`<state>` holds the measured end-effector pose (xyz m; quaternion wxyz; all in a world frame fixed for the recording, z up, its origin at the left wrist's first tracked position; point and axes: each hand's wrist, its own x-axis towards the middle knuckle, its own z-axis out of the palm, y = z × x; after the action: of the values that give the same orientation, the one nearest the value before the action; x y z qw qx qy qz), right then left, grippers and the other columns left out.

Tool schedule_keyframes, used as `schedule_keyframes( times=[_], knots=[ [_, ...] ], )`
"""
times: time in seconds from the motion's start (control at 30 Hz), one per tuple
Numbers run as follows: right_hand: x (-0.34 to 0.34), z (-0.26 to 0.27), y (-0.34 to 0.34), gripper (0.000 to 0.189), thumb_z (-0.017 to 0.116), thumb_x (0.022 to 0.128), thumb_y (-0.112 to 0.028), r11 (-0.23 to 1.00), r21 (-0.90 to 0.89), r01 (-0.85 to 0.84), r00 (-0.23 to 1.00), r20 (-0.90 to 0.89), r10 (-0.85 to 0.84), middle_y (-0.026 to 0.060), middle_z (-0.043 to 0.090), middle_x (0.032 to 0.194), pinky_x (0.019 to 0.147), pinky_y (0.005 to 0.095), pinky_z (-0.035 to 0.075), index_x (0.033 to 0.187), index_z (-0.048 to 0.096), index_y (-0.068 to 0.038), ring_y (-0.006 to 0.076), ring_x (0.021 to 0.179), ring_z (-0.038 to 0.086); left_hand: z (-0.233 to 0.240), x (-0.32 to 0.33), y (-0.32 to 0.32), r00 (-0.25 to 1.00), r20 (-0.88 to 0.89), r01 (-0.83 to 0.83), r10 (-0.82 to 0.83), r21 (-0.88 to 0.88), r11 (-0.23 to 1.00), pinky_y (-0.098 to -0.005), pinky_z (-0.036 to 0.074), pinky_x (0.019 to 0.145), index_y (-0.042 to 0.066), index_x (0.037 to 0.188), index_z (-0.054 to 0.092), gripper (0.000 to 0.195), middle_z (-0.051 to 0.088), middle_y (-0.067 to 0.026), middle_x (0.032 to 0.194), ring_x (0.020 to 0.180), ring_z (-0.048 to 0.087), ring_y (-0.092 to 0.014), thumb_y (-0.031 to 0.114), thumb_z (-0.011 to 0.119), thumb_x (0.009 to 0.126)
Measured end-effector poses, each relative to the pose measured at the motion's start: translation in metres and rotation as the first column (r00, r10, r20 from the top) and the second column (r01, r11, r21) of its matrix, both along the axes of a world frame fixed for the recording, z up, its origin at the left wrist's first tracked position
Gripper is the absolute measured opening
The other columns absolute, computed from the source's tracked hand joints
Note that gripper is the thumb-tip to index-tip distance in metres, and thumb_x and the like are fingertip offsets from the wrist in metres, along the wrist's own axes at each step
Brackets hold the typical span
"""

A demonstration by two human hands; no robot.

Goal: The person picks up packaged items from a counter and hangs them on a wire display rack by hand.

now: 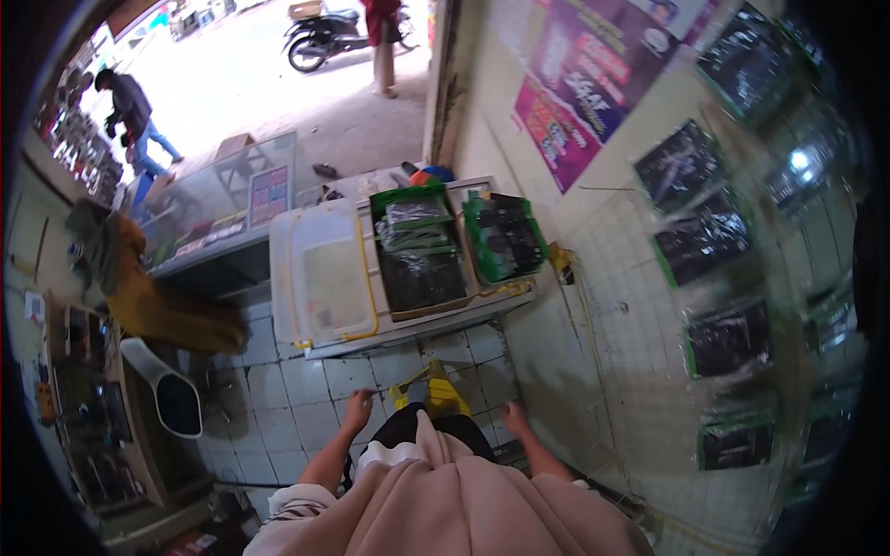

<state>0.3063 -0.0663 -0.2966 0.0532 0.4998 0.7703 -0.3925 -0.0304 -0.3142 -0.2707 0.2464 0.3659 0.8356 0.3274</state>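
My left hand hangs low over the tiled floor, left of a yellow plastic stool; I cannot tell whether its fingers are apart. My right hand is on the other side of the stool, near the wall, its fingers blurred. No held object shows in either hand. Ahead stands a counter with a clear plastic lid with yellow clips, a box of plastic-wrapped dark packets and a green-edged box of dark packets.
A person in a brown garment stands at the left by a white-framed chair and wooden shelves. A glass display case adjoins the counter. Wrapped packets hang from a wire grid on the right wall. A motorcycle and people are outside.
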Motion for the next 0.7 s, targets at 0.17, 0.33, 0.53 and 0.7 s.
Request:
schedule_keyframes(
  times=[0.17,0.33,0.53,0.7],
  knots=[
    [-0.183,0.081,0.110,0.025,0.051,0.085,-0.019,0.998,0.068,-0.016,0.876,-0.481,0.047,0.0155,0.059,0.093,0.076,0.0354,0.044,0.101,0.053,-0.001,0.0289,0.089,0.056,0.094,-0.030,0.116,0.990,0.138,-0.044,0.004,0.290,0.956,-0.0345,0.042,0.079,0.003,0.095,0.057,0.016,0.054,-0.0121,0.090,0.087,0.052,-0.028,0.000,0.051,0.080],
    [-0.308,0.117,0.182,0.037,0.048,0.088,-0.030,0.983,-0.141,0.115,0.780,-0.600,-0.177,0.0130,0.057,0.101,0.077,0.0336,0.044,0.112,0.048,-0.002,0.0217,0.090,0.056,0.124,-0.080,0.215,0.984,0.060,-0.176,0.167,0.449,0.876,-0.0344,0.039,0.084,0.004,0.102,0.054,0.023,0.051,-0.0122,0.097,0.096,0.049,-0.028,0.000,0.051,0.079],
    [-0.393,0.075,0.214,0.054,0.047,0.088,-0.034,0.986,0.046,0.163,0.837,-0.535,-0.113,0.0202,0.038,0.127,0.092,0.0384,0.034,0.131,0.029,-0.007,0.0310,0.113,0.041,0.089,-0.148,0.299,0.937,-0.106,-0.256,0.333,0.438,0.861,-0.0349,0.034,0.092,0.003,0.116,0.045,0.037,0.048,-0.0154,0.106,0.104,0.044,-0.030,0.004,0.053,0.080],
    [-0.431,0.053,0.229,0.057,0.046,0.088,-0.033,0.968,0.117,0.222,0.793,-0.600,-0.109,0.0220,0.029,0.132,0.100,0.0413,0.025,0.133,0.023,-0.007,0.0355,0.123,0.028,0.058,-0.180,0.332,0.915,-0.155,-0.296,0.374,0.372,0.880,-0.0378,0.033,0.093,0.001,0.119,0.042,0.043,0.046,-0.0170,0.113,0.108,0.041,-0.033,0.006,0.055,0.078]
  ],
)
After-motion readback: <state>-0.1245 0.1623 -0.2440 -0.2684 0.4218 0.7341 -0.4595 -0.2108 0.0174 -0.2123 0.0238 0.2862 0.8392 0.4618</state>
